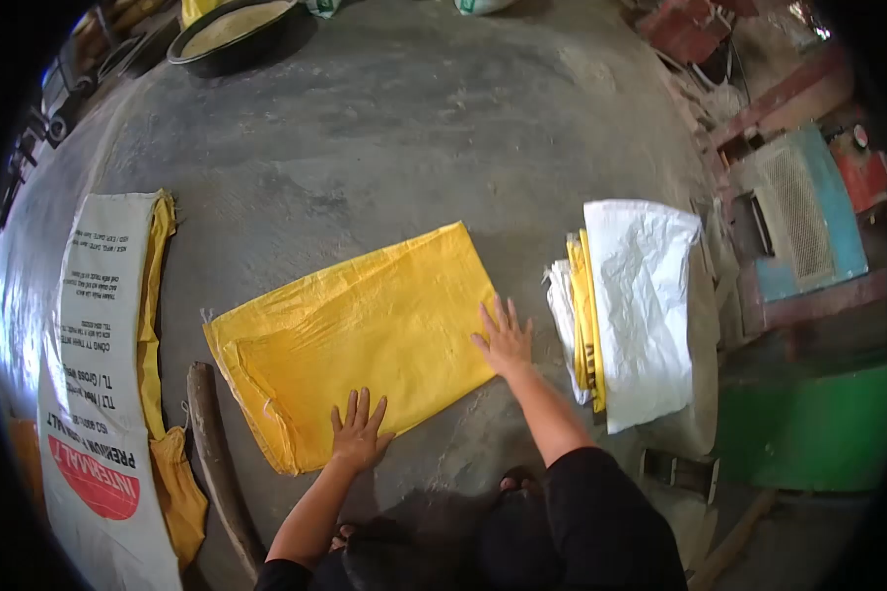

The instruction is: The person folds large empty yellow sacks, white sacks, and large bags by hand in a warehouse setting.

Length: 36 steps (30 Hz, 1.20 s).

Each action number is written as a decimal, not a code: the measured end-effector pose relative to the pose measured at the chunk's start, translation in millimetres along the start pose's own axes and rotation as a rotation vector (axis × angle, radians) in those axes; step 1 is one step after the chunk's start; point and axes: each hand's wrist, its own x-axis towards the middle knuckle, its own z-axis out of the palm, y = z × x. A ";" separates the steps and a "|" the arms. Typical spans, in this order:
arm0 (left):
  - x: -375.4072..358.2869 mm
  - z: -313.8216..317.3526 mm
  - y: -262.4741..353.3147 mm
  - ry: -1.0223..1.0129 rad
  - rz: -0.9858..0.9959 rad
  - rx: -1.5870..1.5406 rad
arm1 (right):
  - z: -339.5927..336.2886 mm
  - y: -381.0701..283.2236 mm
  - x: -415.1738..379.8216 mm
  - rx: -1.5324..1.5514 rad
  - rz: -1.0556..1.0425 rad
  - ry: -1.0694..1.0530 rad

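A yellow woven sack [365, 335] lies on the grey floor in front of me, its left end creased and doubled over. My left hand [361, 431] rests on its lower edge, palm down with the fingers spread. At the sack's right edge is my right hand [506, 340], also palm down, its fingers apart and partly beyond the edge. Neither hand grips anything. To the right lies a stack of folded sacks, with a white sack [646, 310] on top and yellow ones [588, 325] showing at its left side.
Grey printed sacks [103, 374] with yellow ones beneath lie at the left, beside a wooden stick [212, 453]. A black basin [229, 34] stands at the upper left. Machinery [798, 212] and a green panel [808, 428] are on the right.
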 end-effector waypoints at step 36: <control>-52.4 -32.5 -97.3 0.046 -0.819 -0.185 | -17.4 45.1 -5.1 0.262 0.382 -0.092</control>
